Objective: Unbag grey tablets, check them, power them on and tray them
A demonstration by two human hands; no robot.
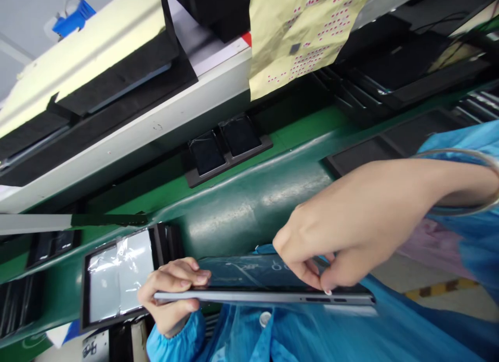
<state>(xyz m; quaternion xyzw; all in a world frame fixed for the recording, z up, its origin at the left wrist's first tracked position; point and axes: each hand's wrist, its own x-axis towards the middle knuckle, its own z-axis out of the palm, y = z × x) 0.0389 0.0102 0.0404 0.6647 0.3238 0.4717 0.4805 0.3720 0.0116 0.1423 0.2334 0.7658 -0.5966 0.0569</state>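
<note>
A slim tablet point(249, 281) with a glossy dark face and a silver-grey side edge is held in front of my body, its long edge turned toward me. My left hand point(171, 286) grips its left end, fingers over the face and thumb along the edge. At the right part, my right hand point(343, 227) is closed in a pinch at the tablet's edge, close to the side buttons. A tiny white bit shows at its fingertips; whether it is a nail or a piece of film I cannot make out.
A green belt point(222, 216) runs across the bench. Behind it, a dark tray point(230, 169) carries two wrapped dark screens. To the left lies a framed panel under shiny film point(120, 279). A yellow sheet with red dots point(304, 40) hangs from the white shelf edge point(156, 125).
</note>
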